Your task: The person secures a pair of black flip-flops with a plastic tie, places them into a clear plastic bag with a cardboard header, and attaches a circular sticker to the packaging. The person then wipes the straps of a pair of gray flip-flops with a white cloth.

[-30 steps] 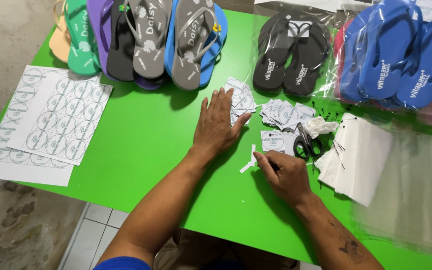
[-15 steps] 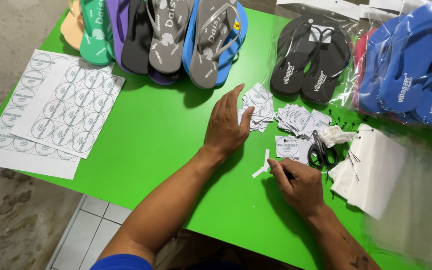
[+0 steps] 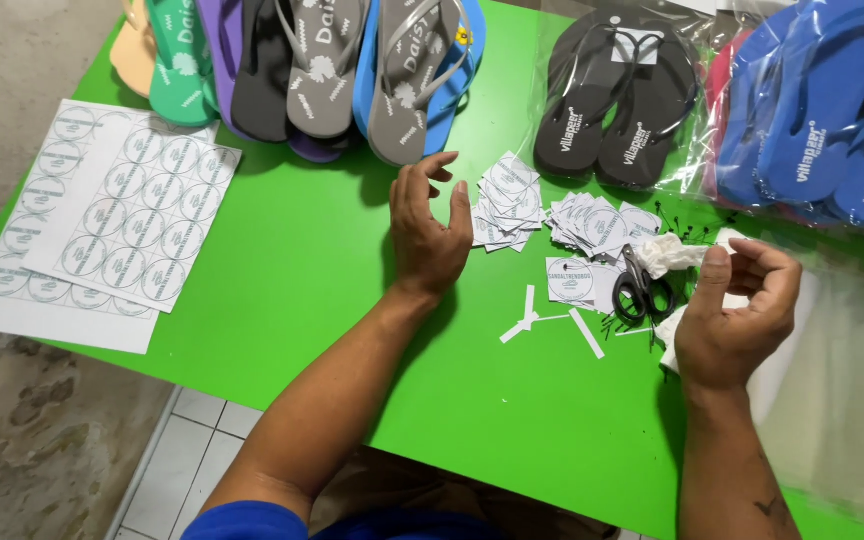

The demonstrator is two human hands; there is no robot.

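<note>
My left hand is raised a little over the green table, fingers curled and apart, holding nothing, just left of a pile of small square paper labels. My right hand is lifted at the right, fingers curled, thumb near the fingertips; whether it pinches anything I cannot tell. Beside it lie black scissors, a crumpled white scrap and another heap of cut labels. Thin white paper strips lie on the table between my hands.
Sheets of round stickers lie at the left edge. Colourful flip-flops are stacked at the back, black flip-flops in a clear bag beside them, blue ones at the right. Clear plastic bags cover the right side.
Both hands have lifted off the table. My right hand let go of the paper strips and moved right and up; my left hand rose and curled its fingers.
</note>
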